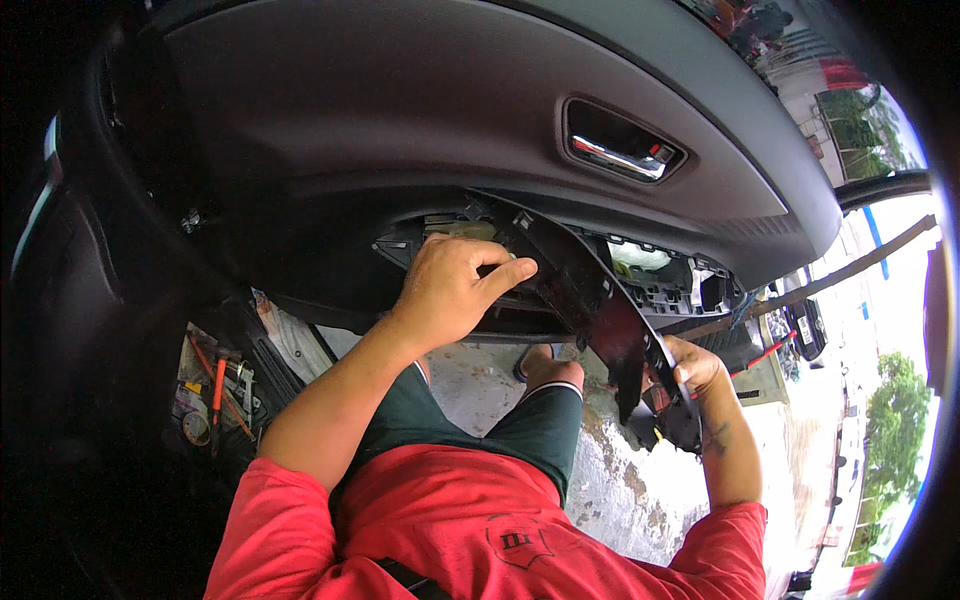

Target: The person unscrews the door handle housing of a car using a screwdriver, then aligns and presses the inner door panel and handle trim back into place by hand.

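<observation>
A long black plastic trim piece [600, 300] hangs tilted out of the door panel [400, 100], its upper end still close to the panel and its lower end toward me on the right. My right hand [697, 366] grips that lower end, thumb on the near edge. My left hand [455, 285] is closed at the upper part of the trim, thumb and forefinger at its edge; the other fingertips are hidden. Behind the trim, an open recess [675, 285] in the panel shows clips, ribs and some whitish material.
Above the recess sits an inner door handle [625, 150] with a chrome lever. At lower left, a red-handled tool [218, 392] and a tape roll [196, 429] lie among other items. The concrete floor [470, 380] shows below. A brown pole [850, 272] slants across the right.
</observation>
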Demonstrator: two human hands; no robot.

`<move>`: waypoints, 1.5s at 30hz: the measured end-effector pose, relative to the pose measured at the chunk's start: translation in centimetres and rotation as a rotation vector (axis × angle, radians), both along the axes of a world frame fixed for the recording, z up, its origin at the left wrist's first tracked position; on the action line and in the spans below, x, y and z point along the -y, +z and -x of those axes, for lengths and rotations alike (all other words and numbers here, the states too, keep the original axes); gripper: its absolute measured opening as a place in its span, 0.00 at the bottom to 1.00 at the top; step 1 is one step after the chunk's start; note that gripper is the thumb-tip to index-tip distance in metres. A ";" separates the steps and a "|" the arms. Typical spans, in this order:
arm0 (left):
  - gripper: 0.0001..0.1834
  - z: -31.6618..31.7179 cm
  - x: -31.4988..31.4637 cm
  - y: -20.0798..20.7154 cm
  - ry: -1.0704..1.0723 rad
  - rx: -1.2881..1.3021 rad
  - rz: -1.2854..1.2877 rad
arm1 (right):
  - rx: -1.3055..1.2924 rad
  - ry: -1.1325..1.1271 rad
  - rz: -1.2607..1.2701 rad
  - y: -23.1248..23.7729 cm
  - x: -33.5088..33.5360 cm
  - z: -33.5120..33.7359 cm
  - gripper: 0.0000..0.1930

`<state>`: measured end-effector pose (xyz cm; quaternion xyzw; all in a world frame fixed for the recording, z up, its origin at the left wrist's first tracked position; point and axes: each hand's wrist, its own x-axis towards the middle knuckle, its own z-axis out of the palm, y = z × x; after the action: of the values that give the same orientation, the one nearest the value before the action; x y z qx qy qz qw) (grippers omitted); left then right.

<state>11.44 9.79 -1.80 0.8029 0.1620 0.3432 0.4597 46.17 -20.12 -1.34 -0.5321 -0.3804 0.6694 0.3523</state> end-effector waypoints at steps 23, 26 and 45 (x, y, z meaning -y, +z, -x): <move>0.19 -0.2 3.2 -2.9 0.314 -0.044 -0.253 | 0.333 0.103 0.253 11.2 -1.9 4.1 0.47; 0.17 0.3 3.9 -3.0 0.317 -0.043 -0.284 | 0.462 0.145 0.223 12.1 -2.3 3.9 0.43; 0.31 0.2 6.3 -4.1 0.394 -0.009 -0.308 | 0.587 0.114 0.104 12.7 -4.4 6.3 0.44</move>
<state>11.29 3.51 -5.89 0.8179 0.2630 0.4433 0.2556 39.87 -15.72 11.38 -0.6979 -0.4605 0.5242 0.1615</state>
